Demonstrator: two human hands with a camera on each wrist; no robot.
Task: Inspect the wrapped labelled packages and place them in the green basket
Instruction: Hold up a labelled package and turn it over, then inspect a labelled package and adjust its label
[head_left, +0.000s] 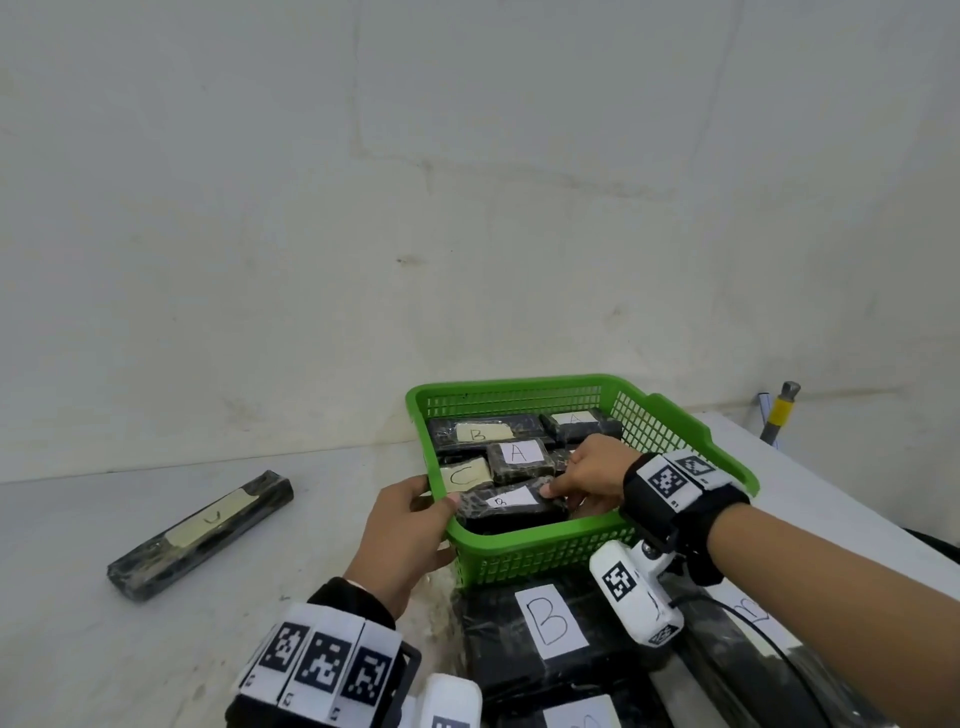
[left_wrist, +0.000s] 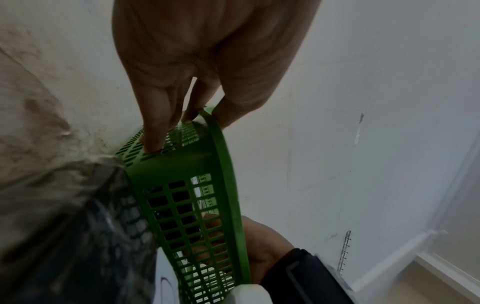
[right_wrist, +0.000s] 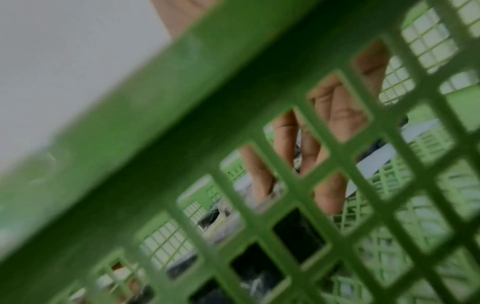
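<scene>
The green basket (head_left: 519, 385) stands on the white table and holds several black wrapped packages labelled A, B and C. My left hand (head_left: 410, 525) grips its near left corner, thumb over the rim and fingers on the outer mesh (left_wrist: 153, 131). My right hand (head_left: 587, 473) reaches inside and holds the right end of the front package (head_left: 498, 519), thumb on top beside its small white label. In the right wrist view the basket wall (right_wrist: 155, 123) fills the frame, and the right hand's fingers (right_wrist: 337, 115) show through the mesh against dark wrapping.
A long black package (head_left: 202, 535) with a yellowish label lies on the table (head_left: 104, 649) to the left. A large package labelled B (head_left: 550, 639) sits just in front of the basket, with more labelled ones beside it. A wall stands close behind.
</scene>
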